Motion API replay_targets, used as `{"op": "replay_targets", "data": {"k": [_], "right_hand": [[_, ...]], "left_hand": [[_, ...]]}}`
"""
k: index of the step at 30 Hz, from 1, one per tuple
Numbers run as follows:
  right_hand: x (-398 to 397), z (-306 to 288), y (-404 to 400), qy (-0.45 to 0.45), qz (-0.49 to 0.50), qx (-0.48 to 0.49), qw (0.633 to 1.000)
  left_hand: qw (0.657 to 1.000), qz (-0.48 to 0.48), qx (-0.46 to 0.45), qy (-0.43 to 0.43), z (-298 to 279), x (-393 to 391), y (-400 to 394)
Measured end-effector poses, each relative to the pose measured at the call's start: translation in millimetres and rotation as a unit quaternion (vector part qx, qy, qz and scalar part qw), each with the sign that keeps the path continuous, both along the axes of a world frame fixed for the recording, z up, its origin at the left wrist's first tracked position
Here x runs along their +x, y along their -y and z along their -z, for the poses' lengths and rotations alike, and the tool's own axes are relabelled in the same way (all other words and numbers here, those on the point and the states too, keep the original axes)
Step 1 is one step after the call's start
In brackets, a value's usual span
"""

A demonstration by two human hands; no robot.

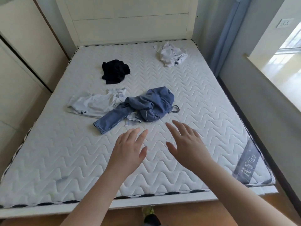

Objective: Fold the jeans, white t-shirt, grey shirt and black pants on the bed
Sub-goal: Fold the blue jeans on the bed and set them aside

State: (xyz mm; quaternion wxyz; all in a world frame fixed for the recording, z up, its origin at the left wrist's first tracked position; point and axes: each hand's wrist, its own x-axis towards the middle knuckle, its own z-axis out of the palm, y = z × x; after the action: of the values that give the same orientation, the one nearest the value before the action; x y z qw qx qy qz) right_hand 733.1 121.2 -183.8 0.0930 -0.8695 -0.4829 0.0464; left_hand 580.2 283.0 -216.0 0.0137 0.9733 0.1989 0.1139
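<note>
Crumpled blue jeans (143,106) lie in the middle of the quilted white mattress (65,160), one leg stretched toward the front left. A pale grey shirt (96,104) with small paw prints lies spread just left of them, partly under the jeans. Black pants (114,71) sit bunched farther back on the left. A white t-shirt (171,54) with dark lettering is crumpled at the back right corner. My left hand (128,149) and my right hand (185,144) hover side by side over the mattress just short of the jeans, fingers straight, holding nothing.
A white headboard (130,20) stands at the far end. Cream wardrobe doors (24,46) run along the left side. On the right hang a blue curtain (228,30) and a window ledge (268,66). A shoe (148,211) shows on the wooden floor below the bed's front edge.
</note>
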Motion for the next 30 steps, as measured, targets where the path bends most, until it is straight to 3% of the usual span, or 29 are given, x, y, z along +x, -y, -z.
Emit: {"op": "replay_targets", "data": {"k": [13,17,23,30], "right_hand": [[111,32,-71,-0.022,0.059,-0.016,0.998],[163,48,-84,-0.018,0.059,-0.015,0.998],[220,103,-107,-0.035,0.015,-0.056,0.998],[265,196,-137,-0.058,-0.003,-0.076,0.995]], "left_hand": [[0.996,0.067,-0.054,0.021,50,109,-89],[0.997,0.044,-0.059,0.0,66,144,-94],[0.994,-0.001,-0.083,-0.07,107,202,-97],[0.984,-0.021,-0.116,-0.13,193,262,-103]]}}
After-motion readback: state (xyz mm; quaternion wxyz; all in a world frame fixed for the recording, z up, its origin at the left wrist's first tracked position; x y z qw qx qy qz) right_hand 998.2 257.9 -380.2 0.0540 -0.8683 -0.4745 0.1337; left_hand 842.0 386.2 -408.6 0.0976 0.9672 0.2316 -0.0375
